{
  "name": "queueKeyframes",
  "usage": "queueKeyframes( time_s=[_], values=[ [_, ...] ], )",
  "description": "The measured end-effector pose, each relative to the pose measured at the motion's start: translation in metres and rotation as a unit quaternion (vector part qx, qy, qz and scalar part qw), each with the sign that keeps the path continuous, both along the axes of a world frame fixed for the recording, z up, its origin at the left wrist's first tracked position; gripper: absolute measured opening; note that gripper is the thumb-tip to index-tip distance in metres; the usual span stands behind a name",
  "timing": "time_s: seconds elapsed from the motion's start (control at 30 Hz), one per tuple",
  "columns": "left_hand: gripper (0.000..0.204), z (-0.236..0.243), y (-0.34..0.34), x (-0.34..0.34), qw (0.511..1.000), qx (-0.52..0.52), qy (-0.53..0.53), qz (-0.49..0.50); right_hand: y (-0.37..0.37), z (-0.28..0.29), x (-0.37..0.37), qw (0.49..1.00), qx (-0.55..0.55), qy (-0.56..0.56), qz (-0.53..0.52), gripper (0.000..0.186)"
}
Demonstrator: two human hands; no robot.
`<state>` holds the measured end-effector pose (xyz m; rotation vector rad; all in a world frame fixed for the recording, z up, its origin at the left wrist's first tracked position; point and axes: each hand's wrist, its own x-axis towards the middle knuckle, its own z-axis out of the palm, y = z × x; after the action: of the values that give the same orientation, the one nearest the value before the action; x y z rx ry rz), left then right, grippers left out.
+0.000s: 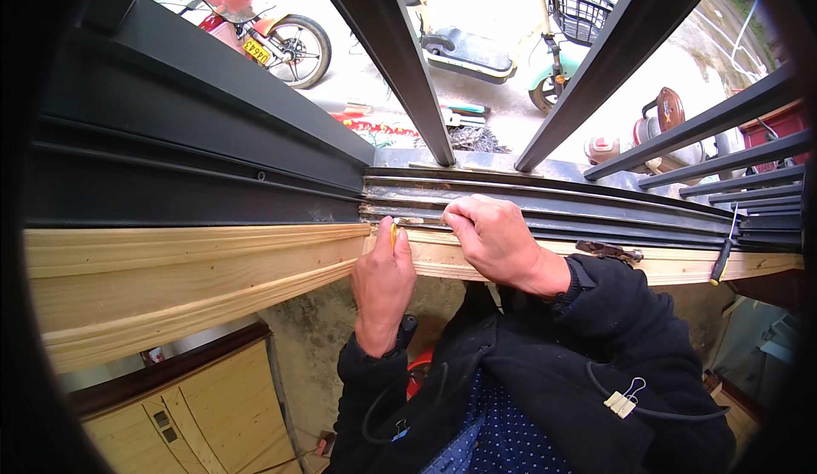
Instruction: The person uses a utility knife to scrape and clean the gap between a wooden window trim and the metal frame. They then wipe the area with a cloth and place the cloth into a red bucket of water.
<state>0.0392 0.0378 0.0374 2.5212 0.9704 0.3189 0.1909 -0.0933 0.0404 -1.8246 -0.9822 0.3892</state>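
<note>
My left hand [385, 291] is closed round a small tool with a yellow handle [393, 234], its thumb pointing up. From it a short pale, metallic-looking piece [411, 220] reaches right along the sill, towards my right hand [494, 240]. The right hand is pinched, thumb against fingers, low over the track; what it holds is hidden. Both hands are at the corner where the dark metal window frame [204, 155] meets the grooved sliding track [553, 210]. Below the track runs a light wooden trim [434, 257]. Dust and scraps lie in the track near my fingers.
On the trim to the right lie a hammer-like tool [608, 251] and a screwdriver [723, 261] leaning over the edge. Dark bars [391, 48] rise beyond the track. Outside stand a red motorbike [255, 31] and a scooter [477, 53]. A wooden cabinet [196, 406] is at lower left.
</note>
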Motion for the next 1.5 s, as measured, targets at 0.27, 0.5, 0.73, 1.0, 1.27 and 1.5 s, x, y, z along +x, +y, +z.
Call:
queueKeyframes(
  time_s=[0.27,0.5,0.73,1.0,1.27,1.5],
  values=[
    [0.035,0.0,-0.001,0.002,1.0,0.012,-0.008,-0.005,0.01,-0.011,-0.003,0.997,0.05,0.062,-0.014,0.017],
    [0.034,-0.001,-0.001,0.0,1.0,0.014,-0.025,-0.012,0.004,-0.004,-0.005,0.991,0.034,0.13,-0.007,0.014],
    [0.036,0.007,-0.017,-0.016,1.0,-0.015,0.004,-0.006,-0.007,-0.005,-0.024,0.994,0.107,0.014,0.007,0.008],
    [0.036,0.018,-0.02,-0.035,0.994,-0.07,-0.079,0.039,-0.017,-0.004,-0.023,0.988,0.113,-0.054,0.094,0.008],
    [0.047,0.014,-0.01,-0.011,0.999,-0.014,-0.005,0.036,-0.005,0.002,-0.012,0.991,0.105,-0.078,0.032,0.007],
    [0.049,0.006,-0.001,0.004,0.994,-0.005,0.096,0.055,0.006,-0.007,-0.013,0.997,0.046,-0.06,0.027,0.012]
  ],
)
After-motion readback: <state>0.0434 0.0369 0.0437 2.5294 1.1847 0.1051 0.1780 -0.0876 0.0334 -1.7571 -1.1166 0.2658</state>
